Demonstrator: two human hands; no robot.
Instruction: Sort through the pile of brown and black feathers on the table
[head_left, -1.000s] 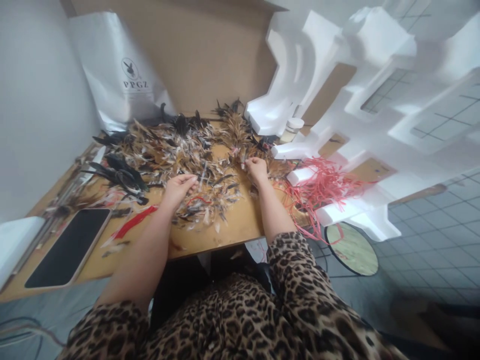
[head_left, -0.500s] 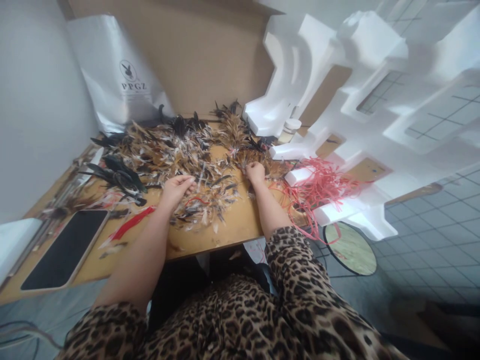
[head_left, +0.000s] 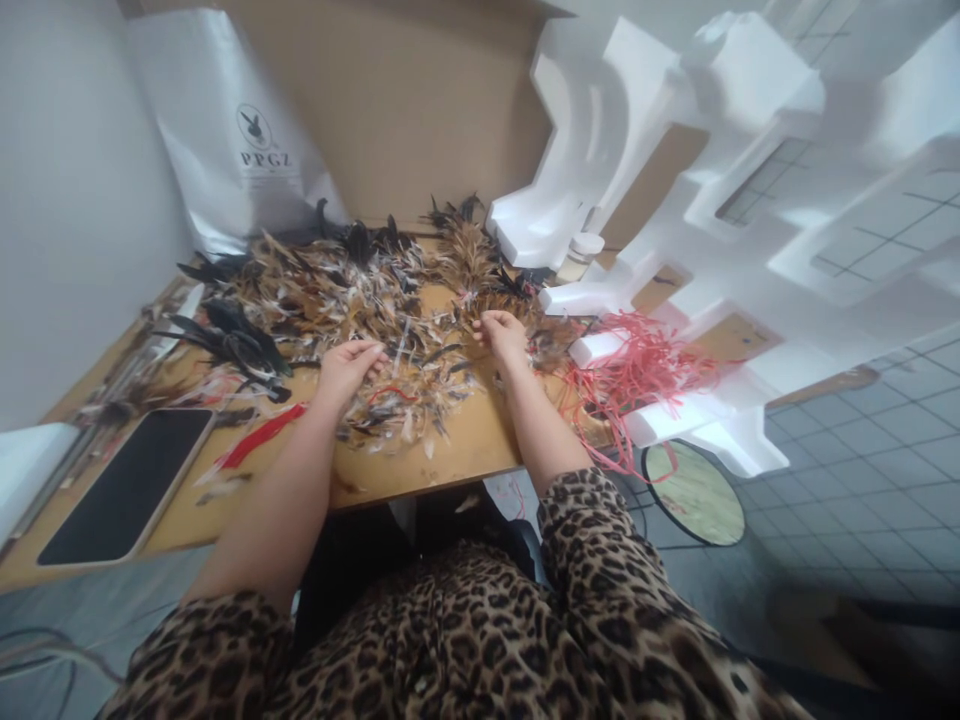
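My left hand (head_left: pixel 347 375) is over the near part of a heap of brown and black feathers (head_left: pixel 322 300). Its thumb and forefinger are closed in a pinch, and whatever is between them is too small to make out. My right hand (head_left: pixel 504 336) is beside the brown feather bundles (head_left: pixel 469 262) at the heap's right end. Its fingers are curled together toward the left, and I cannot make out what they hold. Between the hands lie small loose feathers (head_left: pixel 424 405), a short red strip (head_left: pixel 391 393) and a thin pale stick (head_left: pixel 403 345).
At left are a phone (head_left: pixel 127 485), a red ribbon bundle (head_left: pixel 262 437) and dark feathers (head_left: pixel 238 345). A silvery bag (head_left: pixel 217 130) stands behind. On the right are white foam pieces (head_left: pixel 600 298), a lidded jar (head_left: pixel 580 257), pink-red strips (head_left: pixel 645 365) and a round stool (head_left: pixel 697 495).
My right hand has drawn slightly left, off the brown feathers it was touching, and its fingers now point left. My left hand has hardly moved; the view has shifted a little.
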